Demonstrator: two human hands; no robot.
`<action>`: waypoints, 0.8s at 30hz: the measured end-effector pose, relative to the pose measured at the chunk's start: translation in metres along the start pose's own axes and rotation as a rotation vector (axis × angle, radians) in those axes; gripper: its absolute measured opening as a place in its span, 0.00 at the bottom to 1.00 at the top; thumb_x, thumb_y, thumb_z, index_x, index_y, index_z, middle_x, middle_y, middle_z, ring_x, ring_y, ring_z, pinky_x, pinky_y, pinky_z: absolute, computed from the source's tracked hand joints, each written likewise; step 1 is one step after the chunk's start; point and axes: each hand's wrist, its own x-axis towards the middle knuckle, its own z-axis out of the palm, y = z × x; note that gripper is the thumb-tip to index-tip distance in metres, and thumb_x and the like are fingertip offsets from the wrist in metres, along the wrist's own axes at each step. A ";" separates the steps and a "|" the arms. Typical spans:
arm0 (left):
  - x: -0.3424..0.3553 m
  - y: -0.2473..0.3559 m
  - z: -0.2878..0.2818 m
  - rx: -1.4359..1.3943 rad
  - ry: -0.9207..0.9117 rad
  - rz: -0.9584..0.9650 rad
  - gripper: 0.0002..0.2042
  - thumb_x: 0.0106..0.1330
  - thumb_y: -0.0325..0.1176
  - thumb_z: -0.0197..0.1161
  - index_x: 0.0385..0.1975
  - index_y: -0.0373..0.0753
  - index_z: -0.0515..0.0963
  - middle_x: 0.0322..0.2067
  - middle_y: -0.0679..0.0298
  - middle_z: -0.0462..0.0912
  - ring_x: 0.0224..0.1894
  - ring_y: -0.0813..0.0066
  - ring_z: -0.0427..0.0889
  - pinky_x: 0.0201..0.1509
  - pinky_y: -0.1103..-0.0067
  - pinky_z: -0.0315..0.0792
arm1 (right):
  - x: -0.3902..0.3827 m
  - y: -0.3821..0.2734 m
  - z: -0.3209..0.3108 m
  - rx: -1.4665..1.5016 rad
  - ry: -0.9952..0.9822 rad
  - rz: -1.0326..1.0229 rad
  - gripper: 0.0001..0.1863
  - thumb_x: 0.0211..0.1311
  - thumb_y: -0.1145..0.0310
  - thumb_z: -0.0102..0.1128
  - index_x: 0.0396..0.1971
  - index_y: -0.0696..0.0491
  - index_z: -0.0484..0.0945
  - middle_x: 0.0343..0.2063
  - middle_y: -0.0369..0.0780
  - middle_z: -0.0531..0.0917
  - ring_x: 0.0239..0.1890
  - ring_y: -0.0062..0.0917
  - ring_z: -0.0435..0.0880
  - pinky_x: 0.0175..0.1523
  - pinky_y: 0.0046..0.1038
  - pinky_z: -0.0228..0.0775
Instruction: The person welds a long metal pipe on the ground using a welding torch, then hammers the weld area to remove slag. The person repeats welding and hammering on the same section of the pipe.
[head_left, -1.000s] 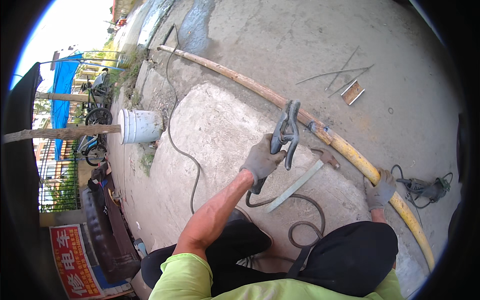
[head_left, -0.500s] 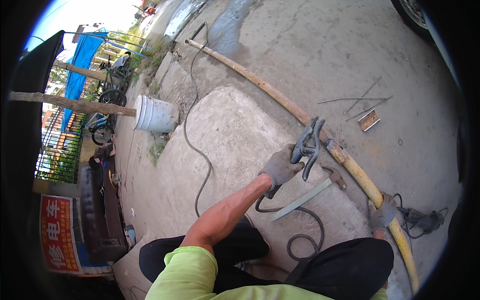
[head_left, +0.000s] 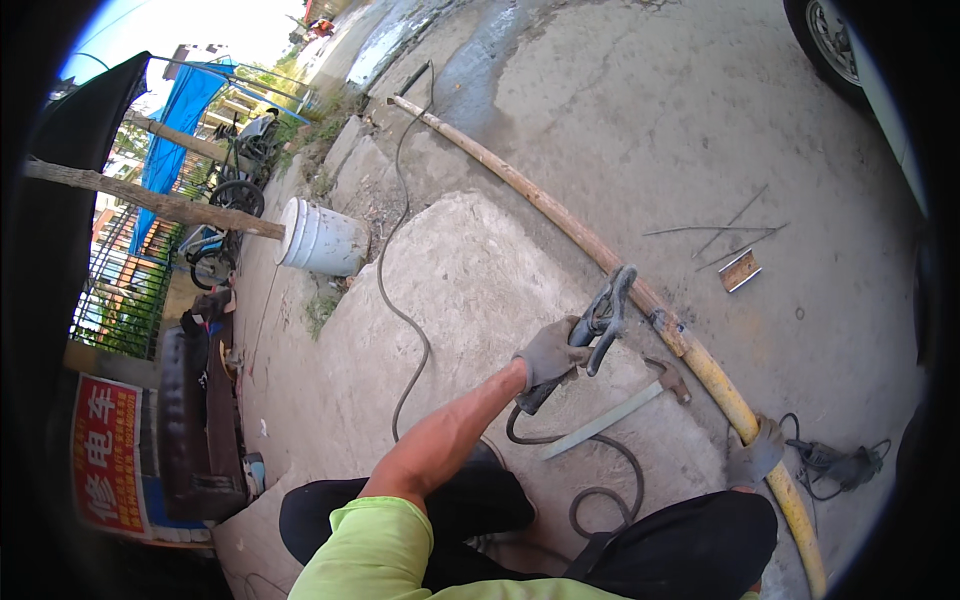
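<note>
My left hand [head_left: 552,360], in a grey glove, is closed around the handle of a black welding clamp [head_left: 610,312]. The clamp's far end overlaps the long pipe in view; I cannot tell whether they touch. My right hand [head_left: 756,455], also gloved, is wrapped around the yellow part of the pipe [head_left: 722,390]. This pipe runs from the far left to the near right, rusty brown beyond a dark, rough joint. A hammer [head_left: 610,417] with a pale green handle lies on the concrete between my hands. Black cable [head_left: 635,470] curls below it.
Thin metal rods [head_left: 715,230] and a short rusty channel piece [head_left: 740,271] lie beyond the pipe. A dark corded object [head_left: 845,465] sits right of my right hand. A white bucket [head_left: 325,240] stands left, near a wooden pole [head_left: 150,200]. A vehicle wheel [head_left: 828,45] is at upper right.
The welding clamp has turned in my left hand, and its two arms look closer together. My right hand stays on the pipe. The whole view has shifted slightly.
</note>
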 end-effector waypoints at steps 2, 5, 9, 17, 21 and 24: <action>0.012 -0.036 -0.015 -0.169 -0.060 -0.034 0.24 0.75 0.34 0.72 0.64 0.33 0.73 0.33 0.62 0.86 0.26 0.75 0.86 0.28 0.73 0.83 | 0.001 0.000 0.002 0.011 -0.001 -0.004 0.38 0.50 0.57 0.84 0.61 0.51 0.80 0.57 0.45 0.82 0.62 0.48 0.78 0.66 0.53 0.70; 0.024 -0.106 -0.045 -0.245 -0.014 -0.123 0.21 0.77 0.37 0.71 0.63 0.36 0.74 0.35 0.60 0.88 0.26 0.74 0.87 0.26 0.73 0.82 | -0.002 -0.007 0.004 0.025 -0.003 -0.010 0.38 0.49 0.56 0.84 0.61 0.51 0.80 0.58 0.45 0.82 0.63 0.49 0.78 0.65 0.53 0.70; 0.031 -0.124 -0.058 -0.057 0.051 -0.307 0.23 0.75 0.46 0.73 0.59 0.36 0.80 0.40 0.54 0.92 0.31 0.66 0.91 0.35 0.67 0.85 | 0.003 0.001 -0.005 -0.010 -0.017 -0.006 0.38 0.49 0.56 0.84 0.62 0.51 0.79 0.58 0.45 0.81 0.63 0.49 0.78 0.66 0.54 0.69; 0.054 -0.118 -0.141 0.839 -0.182 -0.256 0.23 0.68 0.49 0.73 0.53 0.36 0.88 0.41 0.51 0.94 0.45 0.58 0.93 0.51 0.66 0.84 | 0.003 -0.018 -0.006 -0.019 -0.043 -0.001 0.35 0.53 0.55 0.81 0.61 0.50 0.79 0.56 0.44 0.81 0.63 0.49 0.77 0.65 0.54 0.68; 0.070 -0.039 -0.202 1.035 -0.135 -0.099 0.20 0.67 0.44 0.70 0.52 0.38 0.88 0.49 0.49 0.93 0.54 0.50 0.91 0.59 0.63 0.83 | 0.007 -0.023 -0.005 -0.034 -0.088 -0.010 0.35 0.54 0.52 0.80 0.61 0.50 0.79 0.56 0.44 0.81 0.62 0.47 0.78 0.66 0.54 0.68; 0.051 0.006 -0.238 0.793 0.060 0.010 0.21 0.72 0.44 0.68 0.56 0.35 0.86 0.46 0.49 0.93 0.49 0.53 0.92 0.56 0.65 0.83 | 0.026 -0.027 -0.017 -0.089 -0.278 0.021 0.36 0.54 0.52 0.80 0.62 0.50 0.79 0.57 0.45 0.81 0.63 0.47 0.78 0.68 0.51 0.69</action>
